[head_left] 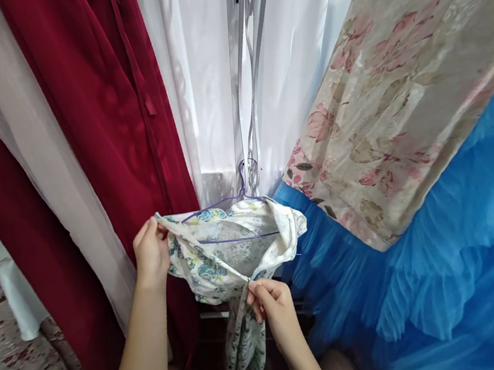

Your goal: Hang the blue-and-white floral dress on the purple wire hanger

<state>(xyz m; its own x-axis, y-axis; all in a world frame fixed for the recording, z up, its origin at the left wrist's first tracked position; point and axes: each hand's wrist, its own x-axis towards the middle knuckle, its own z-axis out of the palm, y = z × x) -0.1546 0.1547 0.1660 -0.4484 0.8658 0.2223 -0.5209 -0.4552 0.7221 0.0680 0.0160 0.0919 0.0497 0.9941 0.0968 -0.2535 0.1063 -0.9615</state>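
Note:
A light floral garment [215, 276] with blue, green and yellow print hangs on a thin purple wire hanger [240, 238] in the middle of the view. My left hand [151, 251] pinches its upper left corner, near the left end of the hanger. Lower down, my right hand [270, 302] pinches the front edge where the two sides of the neckline meet. The neckline gapes between my hands, and the hanger's bar shows inside. Below my right hand a narrow part of the cloth dangles. Both sets of fingertips are partly hidden by the fabric.
Dark red cloth [97, 107] and a pale pink panel [40, 114] hang on the left. White fabric [211, 81] and grey ribbons [246, 89] are behind the hanger. To the right hang a beige floral cloth [390, 107] and blue ruffled tulle [441, 263].

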